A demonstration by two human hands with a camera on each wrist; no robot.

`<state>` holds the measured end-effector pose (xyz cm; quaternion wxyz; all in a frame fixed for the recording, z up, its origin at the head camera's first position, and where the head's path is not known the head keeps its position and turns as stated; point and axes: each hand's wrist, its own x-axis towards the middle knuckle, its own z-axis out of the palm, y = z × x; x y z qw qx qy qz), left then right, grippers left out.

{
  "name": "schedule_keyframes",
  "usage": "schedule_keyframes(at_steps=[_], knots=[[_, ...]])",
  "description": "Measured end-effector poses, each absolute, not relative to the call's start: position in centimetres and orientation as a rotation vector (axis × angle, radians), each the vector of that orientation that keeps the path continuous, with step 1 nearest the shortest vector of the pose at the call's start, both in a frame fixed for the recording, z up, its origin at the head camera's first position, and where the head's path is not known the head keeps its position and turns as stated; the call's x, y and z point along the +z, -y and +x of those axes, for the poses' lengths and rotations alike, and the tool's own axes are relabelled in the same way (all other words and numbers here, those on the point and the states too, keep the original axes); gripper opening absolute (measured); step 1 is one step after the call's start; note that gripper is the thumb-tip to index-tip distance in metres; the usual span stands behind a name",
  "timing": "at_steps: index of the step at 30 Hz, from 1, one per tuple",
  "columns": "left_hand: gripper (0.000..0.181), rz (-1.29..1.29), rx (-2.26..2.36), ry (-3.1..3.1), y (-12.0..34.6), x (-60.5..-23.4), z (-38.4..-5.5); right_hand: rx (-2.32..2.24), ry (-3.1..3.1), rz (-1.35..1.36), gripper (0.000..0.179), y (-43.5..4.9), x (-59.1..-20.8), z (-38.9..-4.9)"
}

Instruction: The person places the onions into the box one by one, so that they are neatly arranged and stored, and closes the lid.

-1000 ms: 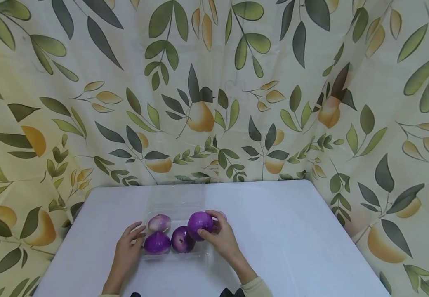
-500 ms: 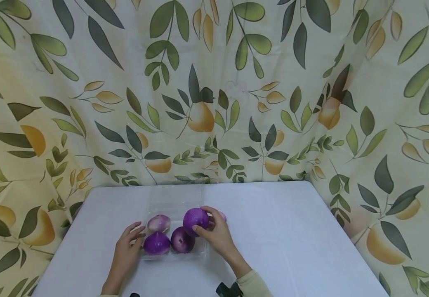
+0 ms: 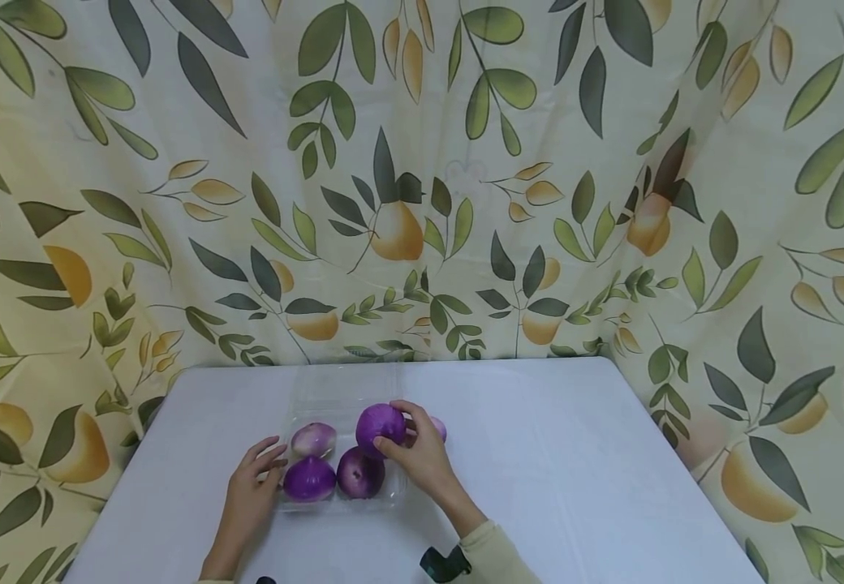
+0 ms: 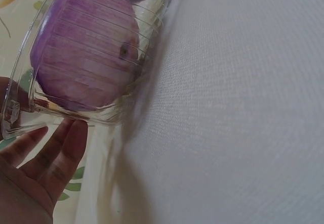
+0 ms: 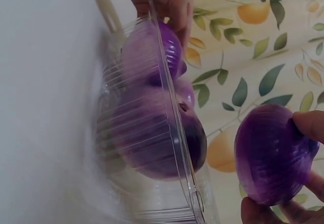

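A clear plastic clamshell box lies on the table with its lid folded back. Inside are a pale purple onion, a glossy purple onion with its tip up, and a darker onion. My right hand holds another purple onion between thumb and fingers, raised over the box's back right compartment. At the box's left wall is my left hand, its fingers fairly straight and touching the plastic. One of its fingers shows behind the clear rim.
Partly hidden behind my right hand, another pale purple onion sits on the table right of the box. The white-covered table ends at a leaf-and-fruit patterned curtain. A dark device is at my right wrist.
My right hand has carried its onion a little left and toward the back, over the box. The left hand stays at the box's left side.
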<state>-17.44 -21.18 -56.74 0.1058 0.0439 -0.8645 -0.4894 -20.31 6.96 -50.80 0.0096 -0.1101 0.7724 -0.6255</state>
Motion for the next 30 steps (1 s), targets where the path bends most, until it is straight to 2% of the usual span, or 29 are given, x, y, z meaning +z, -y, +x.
schedule_keyframes(at_steps=[18,30], knots=[[0.036,0.109,-1.467,2.544,21.0,-56.6,-17.3,-1.984,-2.464,-0.357,0.065,-6.3,-51.2,-21.3],[0.037,0.111,-1.489,2.531,21.1,-56.6,-17.4,-1.832,-2.705,-0.412,0.062,-5.5,-52.1,-22.7]])
